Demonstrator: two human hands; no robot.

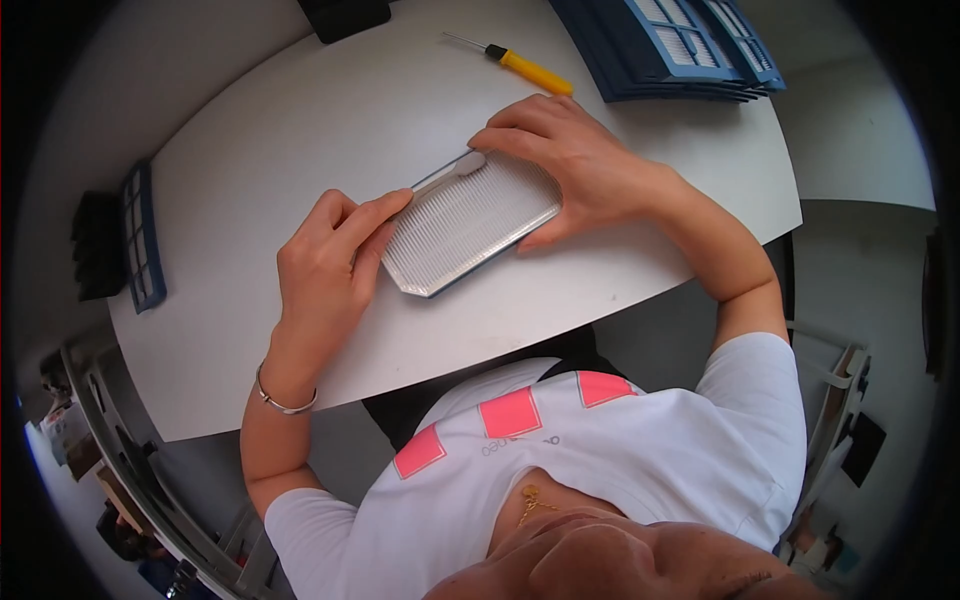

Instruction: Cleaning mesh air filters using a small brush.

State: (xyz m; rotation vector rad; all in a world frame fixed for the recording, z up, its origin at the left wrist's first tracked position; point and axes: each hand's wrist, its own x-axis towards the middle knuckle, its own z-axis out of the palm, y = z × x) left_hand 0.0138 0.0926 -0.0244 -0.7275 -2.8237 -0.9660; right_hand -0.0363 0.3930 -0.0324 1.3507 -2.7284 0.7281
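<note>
A white pleated filter panel [465, 225] with a blue frame edge lies at an angle on the table before me, pleats facing up. My left hand [330, 247] holds its left end, thumb and index finger at the upper left corner. Along the far long edge runs a thin pale grey strip [450, 174] with a rounded end; its near end meets my left index fingertip. Whether that strip is loose or part of the panel is unclear. My right hand [559, 165] spans the panel's right end, fingers at the far edge and thumb by the near edge.
A yellow-handled screwdriver or pick [531, 70] lies beyond my right hand. Blue filter frames [675, 52] are stacked at the far right. Another blue frame [142, 236] stands at the left edge beside a black object [99, 244]. The white table [247, 142] ends close to my body.
</note>
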